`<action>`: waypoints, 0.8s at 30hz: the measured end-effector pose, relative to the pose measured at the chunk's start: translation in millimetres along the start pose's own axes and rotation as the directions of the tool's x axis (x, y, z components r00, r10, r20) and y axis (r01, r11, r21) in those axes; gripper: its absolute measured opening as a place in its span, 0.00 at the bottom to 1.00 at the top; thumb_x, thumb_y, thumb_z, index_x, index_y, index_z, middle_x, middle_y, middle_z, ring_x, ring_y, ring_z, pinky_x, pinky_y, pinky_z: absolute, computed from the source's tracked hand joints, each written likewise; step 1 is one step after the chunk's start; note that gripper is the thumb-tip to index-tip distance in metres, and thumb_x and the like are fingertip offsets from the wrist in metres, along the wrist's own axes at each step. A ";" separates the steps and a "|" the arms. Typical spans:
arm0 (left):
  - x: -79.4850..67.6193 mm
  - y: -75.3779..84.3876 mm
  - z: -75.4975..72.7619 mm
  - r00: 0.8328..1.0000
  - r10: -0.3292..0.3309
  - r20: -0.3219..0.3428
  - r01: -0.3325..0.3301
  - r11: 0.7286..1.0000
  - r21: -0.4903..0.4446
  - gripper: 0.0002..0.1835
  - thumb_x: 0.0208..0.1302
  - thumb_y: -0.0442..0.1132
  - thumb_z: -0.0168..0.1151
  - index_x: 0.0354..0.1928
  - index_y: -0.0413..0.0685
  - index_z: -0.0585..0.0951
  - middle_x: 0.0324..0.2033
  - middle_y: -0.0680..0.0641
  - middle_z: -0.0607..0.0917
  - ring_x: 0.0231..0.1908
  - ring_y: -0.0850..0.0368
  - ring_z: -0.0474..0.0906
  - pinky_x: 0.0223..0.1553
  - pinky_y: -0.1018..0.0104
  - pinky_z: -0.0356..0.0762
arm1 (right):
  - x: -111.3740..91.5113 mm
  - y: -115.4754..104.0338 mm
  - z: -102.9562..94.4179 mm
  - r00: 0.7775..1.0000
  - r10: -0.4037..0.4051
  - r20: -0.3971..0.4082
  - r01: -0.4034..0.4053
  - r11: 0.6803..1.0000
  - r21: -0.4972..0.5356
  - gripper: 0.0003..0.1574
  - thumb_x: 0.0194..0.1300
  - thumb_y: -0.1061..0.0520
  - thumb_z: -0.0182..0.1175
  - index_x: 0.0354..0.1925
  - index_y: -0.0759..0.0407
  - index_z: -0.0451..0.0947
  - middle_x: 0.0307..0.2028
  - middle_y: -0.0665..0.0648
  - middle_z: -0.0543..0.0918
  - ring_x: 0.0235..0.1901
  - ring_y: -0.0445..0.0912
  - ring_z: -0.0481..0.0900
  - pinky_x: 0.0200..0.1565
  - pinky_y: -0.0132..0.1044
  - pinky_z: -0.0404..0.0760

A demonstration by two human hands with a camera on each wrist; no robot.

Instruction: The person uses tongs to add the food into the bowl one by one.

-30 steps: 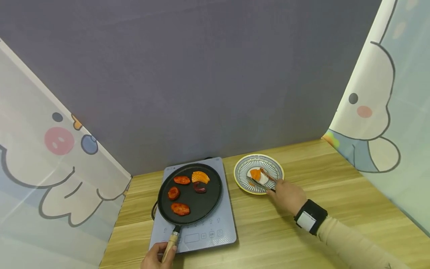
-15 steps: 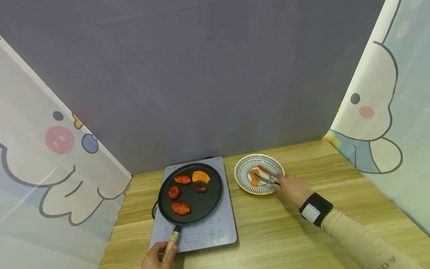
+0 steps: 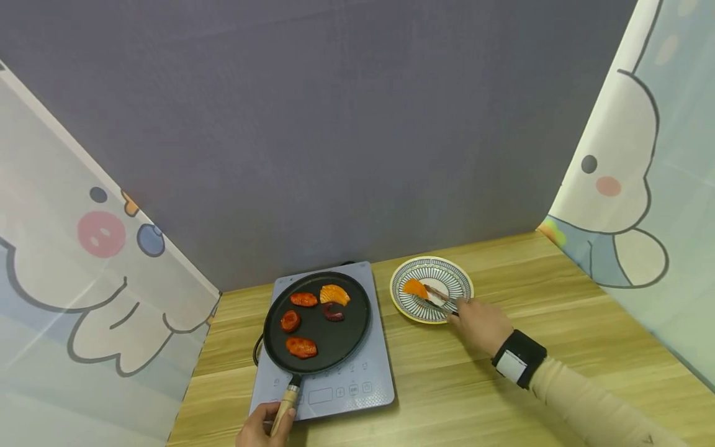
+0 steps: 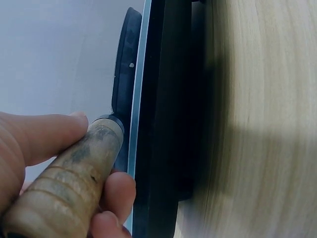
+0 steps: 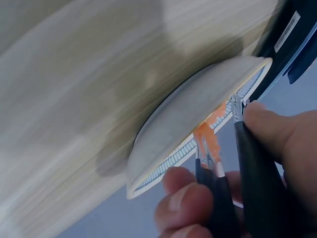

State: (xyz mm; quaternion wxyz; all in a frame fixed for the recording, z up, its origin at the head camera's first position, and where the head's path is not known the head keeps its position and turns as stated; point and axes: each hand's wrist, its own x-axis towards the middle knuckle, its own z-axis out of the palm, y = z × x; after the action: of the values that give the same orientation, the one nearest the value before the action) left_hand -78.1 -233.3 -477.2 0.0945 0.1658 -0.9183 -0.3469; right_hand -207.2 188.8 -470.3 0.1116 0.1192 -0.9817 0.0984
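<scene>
In the head view my left hand (image 3: 265,426) grips the wooden handle (image 3: 285,410) of a round black frying pan (image 3: 326,341). The left wrist view shows thumb and fingers wrapped around that handle (image 4: 74,178). My right hand (image 3: 481,326) holds black-handled metal tongs (image 5: 255,163) over a patterned plate (image 3: 460,279). An orange piece of food (image 3: 415,288) is at the tongs' tips, low over the plate's left side; in the right wrist view this orange piece (image 5: 208,141) shows by the tips. The pan holds several food pieces, among them a red-brown wing-like piece (image 3: 301,347) and an orange slice (image 3: 334,295).
The pan sits on a grey induction cooktop (image 3: 368,375) on the wooden table (image 3: 447,397), left of the plate. A dark grey panel (image 3: 346,136) stands behind, and cartoon-printed panels (image 3: 100,298) flank both sides. A black cable (image 3: 256,351) runs along the cooktop's left side.
On the plate the orange piece has shifted left and turned, with the tongs' tips beside it. My right hand drew back right, then came left again. The left hand and pan stay put.
</scene>
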 end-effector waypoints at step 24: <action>-0.4 0.1 2.9 0.999 0.014 -0.034 -0.014 1.000 -0.002 0.15 0.45 0.46 0.68 0.31 0.44 0.80 0.21 0.50 0.81 0.18 0.63 0.72 0.19 0.64 0.71 | 11.6 2.2 24.1 0.999 0.008 -0.050 -0.010 0.999 -0.049 0.30 0.55 0.40 0.60 0.37 0.66 0.71 0.23 0.61 0.76 0.18 0.54 0.73 0.13 0.48 0.70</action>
State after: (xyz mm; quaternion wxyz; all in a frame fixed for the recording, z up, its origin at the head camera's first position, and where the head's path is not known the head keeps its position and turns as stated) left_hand -78.5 -231.4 -479.3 0.1127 0.1649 -0.9173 -0.3445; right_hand -223.5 183.1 -490.9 0.1383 0.1096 -0.9812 0.0778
